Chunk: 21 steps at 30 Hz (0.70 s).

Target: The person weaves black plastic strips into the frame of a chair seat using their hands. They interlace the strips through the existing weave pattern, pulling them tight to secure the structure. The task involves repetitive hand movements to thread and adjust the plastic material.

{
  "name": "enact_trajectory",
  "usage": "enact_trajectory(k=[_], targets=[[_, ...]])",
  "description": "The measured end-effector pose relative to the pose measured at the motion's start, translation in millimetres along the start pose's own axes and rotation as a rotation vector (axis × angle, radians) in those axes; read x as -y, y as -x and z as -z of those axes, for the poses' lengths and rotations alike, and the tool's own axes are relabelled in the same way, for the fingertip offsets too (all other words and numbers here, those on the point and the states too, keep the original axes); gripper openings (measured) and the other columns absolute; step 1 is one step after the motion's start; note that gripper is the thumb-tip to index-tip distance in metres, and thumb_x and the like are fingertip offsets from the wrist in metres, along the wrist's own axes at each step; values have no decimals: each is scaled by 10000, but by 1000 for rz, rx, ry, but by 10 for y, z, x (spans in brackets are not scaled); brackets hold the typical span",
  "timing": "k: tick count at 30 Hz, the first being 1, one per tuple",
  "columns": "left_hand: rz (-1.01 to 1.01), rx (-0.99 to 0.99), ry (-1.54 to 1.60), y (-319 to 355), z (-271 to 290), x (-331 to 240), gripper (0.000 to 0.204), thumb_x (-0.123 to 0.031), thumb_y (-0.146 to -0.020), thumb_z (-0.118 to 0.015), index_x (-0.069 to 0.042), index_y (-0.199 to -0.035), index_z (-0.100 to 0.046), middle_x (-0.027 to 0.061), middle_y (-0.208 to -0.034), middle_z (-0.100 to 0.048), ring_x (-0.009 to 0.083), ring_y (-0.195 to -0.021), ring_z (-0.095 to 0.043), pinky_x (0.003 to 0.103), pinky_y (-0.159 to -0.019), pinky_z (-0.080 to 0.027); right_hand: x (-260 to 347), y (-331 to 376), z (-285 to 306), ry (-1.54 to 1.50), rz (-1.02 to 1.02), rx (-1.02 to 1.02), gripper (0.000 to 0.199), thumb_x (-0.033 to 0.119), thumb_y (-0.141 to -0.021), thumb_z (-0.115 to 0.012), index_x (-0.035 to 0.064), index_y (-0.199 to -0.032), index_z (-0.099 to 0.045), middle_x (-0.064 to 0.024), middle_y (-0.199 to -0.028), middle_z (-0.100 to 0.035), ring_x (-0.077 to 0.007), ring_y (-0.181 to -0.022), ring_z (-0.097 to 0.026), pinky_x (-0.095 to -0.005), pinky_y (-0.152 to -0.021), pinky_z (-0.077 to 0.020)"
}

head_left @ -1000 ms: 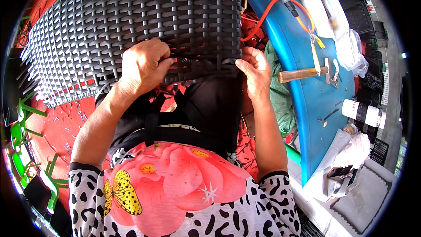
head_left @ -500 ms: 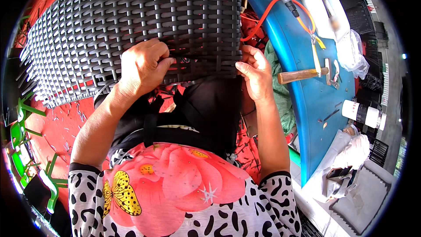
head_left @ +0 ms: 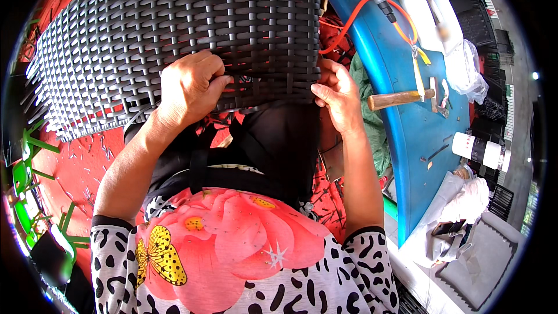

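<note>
Head view: a black woven wicker panel (head_left: pixel 174 40) fills the upper left and runs out of sight past the top rim, so its full shape cannot be told. Its lower edge lies over the person's lap. The left hand (head_left: pixel 189 84) is closed in a fist on that lower edge, fingers curled into the weave; the strand it grips is hidden under the knuckles. The right hand (head_left: pixel 337 96) pinches the panel's lower right corner, thumb in front, the other fingertips hidden behind the weave. To the right a blue table (head_left: pixel 418 134) carries a wooden-handled hammer (head_left: pixel 404 99) and an orange hose (head_left: pixel 354 20). A white cylindrical container with a dark band (head_left: pixel 481 152) stands just beyond the table's far edge; its label is too small to make out. A clear plastic bag (head_left: pixel 468 70) lies near the top right.
</note>
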<state>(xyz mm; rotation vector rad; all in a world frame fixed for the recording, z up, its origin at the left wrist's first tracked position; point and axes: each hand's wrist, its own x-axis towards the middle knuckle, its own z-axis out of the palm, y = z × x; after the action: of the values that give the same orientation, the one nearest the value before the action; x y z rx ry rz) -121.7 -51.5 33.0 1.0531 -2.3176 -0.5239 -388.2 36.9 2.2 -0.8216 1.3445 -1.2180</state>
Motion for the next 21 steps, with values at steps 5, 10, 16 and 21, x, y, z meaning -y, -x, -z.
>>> enact_trajectory(k=[5,10,16,21], targets=[[4,-2,-2,13,-4,8,192,-82,-661,-709,-47,-650,-520,60,-616,-503,248,-570,-527,343,-510,-419,-32,-4,46,119,64,36,584,99,-750,-719,-39,-1242,-436,-36,-866,-569,-73,-741,-524,-208,-645,-434],[4,-1,-2,6,-4,-1,194,-81,-660,-711,-47,-653,-520,61,-616,-502,246,-569,-527,341,-512,-419,18,-2,18,34,-10,54,529,103,-755,-721,-43,-1196,-467,-21,-857,-575,-82,-776,-537,-208,-714,-443],[8,8,-14,33,-9,16,194,-74,-657,-715,-45,-654,-523,62,-617,-504,244,-565,-526,339,-511,-420,41,2,28,188,22,92,500,113,-760,-733,-28,-1172,-487,-31,-879,-588,-85,-804,-549,-216,-725,-456],[10,12,13,43,-25,10,186,-69,-657,-711,-44,-655,-526,60,-615,-505,242,-562,-526,341,-508,-418,-25,28,75,224,37,87,495,111,-763,-732,-17,-1174,-487,-32,-882,-589,-85,-805,-551,-220,-715,-463]])
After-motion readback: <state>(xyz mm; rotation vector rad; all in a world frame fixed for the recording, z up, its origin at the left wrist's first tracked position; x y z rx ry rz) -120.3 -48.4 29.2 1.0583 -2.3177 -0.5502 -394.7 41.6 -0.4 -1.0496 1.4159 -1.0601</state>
